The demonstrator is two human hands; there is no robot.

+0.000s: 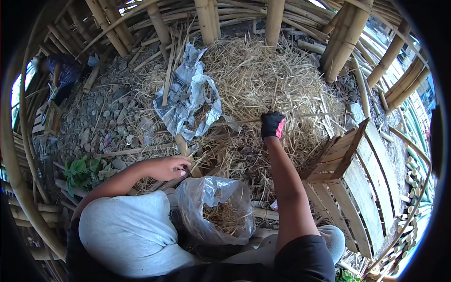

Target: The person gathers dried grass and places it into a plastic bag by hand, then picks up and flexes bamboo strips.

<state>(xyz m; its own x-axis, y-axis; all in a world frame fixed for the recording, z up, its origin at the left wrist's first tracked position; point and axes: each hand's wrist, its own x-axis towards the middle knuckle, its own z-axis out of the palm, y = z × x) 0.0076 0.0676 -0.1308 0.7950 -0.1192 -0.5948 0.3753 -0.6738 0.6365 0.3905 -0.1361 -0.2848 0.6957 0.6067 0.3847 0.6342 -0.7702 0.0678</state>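
My right hand (273, 125), in a black and pink glove, reaches out over the straw (253, 75) with its fingers closed. A thin bamboo stick (305, 115) passes through its grip and sticks out on both sides. My left hand (170, 168) is bare, loosely bent with thumb and fingers apart, and holds nothing. It hovers by a bamboo piece (182, 144), above the rim of the clear plastic bag (190, 199). Straw (223, 218) lies inside that bag, which stands open between my legs. A torn silvery plastic sheet (181, 96) lies ahead of my left hand.
On the right a wooden slatted crate (361, 181) stands close to my right arm. Bamboo posts (274, 21) and rails line the far side. Rubble (105, 110) and a leafy plant (82, 171) are at left. Another person (63, 70) is at far left beside a wooden box (47, 117).
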